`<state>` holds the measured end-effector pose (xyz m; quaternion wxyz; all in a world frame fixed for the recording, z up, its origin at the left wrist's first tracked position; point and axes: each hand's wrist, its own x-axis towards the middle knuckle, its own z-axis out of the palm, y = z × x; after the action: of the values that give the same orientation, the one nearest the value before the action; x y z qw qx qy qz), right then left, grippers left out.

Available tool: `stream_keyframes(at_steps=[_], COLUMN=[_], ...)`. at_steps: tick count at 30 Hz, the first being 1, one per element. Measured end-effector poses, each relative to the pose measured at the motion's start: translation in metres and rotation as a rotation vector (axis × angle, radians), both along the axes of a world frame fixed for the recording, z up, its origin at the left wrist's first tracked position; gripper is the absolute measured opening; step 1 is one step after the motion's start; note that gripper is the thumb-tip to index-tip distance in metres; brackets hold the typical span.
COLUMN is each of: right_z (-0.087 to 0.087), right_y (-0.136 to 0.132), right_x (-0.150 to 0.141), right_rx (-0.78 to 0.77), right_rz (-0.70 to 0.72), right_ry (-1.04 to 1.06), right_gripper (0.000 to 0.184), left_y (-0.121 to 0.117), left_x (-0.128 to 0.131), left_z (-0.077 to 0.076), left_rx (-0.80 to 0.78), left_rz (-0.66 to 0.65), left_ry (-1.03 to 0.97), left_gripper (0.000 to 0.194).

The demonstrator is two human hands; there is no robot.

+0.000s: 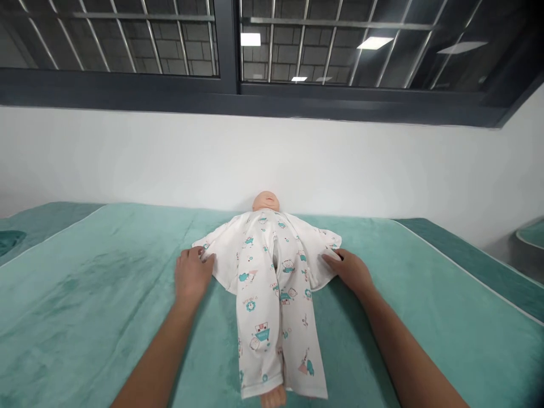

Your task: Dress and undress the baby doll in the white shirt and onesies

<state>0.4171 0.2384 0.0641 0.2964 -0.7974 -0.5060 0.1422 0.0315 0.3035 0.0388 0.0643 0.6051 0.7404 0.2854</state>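
Observation:
A baby doll [266, 200] lies on its back with its head by the wall. White baby clothes with teal and pink cartoon prints cover it: a top [225, 249] with its sides spread out, and trousers [259, 317] laid over the middle. One bare foot [274, 396] shows below a trouser leg. My left hand [193, 272] pinches the left edge of the top near the sleeve end. On the other side, my right hand [346, 269] has the right edge of the top between thumb and fingers. The doll's hands are hidden under the cloth.
A light green plush cover [127, 283] with darker side bands [463, 255] lies under the doll. The white wall [170, 158] rises right behind its head. Above is a dark-framed window [229, 85] with metal bars outside. Another green surface [533, 233] shows at far right.

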Motion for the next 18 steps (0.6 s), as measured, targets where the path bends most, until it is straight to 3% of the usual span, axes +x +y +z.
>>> stream_keyframes(at_steps=[4, 6, 8, 11, 13, 18], right_z=[0.031, 0.052, 0.074, 0.095, 0.097, 0.068], right_y=[0.002, 0.002, 0.001, 0.0, 0.0, 0.01], right_x=[-0.023, -0.043, -0.064, -0.089, -0.098, -0.107], right_rx=[0.239, 0.351, 0.332, 0.098, 0.019, 0.187], right_rz=[0.138, 0.22, 0.393, 0.761, 0.84, 0.604], right_ry=[0.565, 0.747, 0.73, 0.543, 0.502, 0.604], right_gripper=[0.032, 0.03, 0.023, 0.02, 0.023, 0.039], left_y=[-0.004, -0.005, -0.007, -0.013, -0.021, -0.04], left_x=[0.006, 0.007, 0.007, 0.009, 0.012, 0.029], left_z=[0.002, 0.004, 0.007, 0.014, 0.02, 0.04], left_rx=[-0.067, -0.089, -0.091, 0.009, 0.092, 0.116], left_rz=[-0.023, -0.058, -0.095, -0.118, -0.09, -0.163], left_ry=[0.058, 0.056, -0.028, -0.338, -0.58, -0.923], left_gripper=[0.043, 0.038, 0.031, 0.026, 0.027, 0.03])
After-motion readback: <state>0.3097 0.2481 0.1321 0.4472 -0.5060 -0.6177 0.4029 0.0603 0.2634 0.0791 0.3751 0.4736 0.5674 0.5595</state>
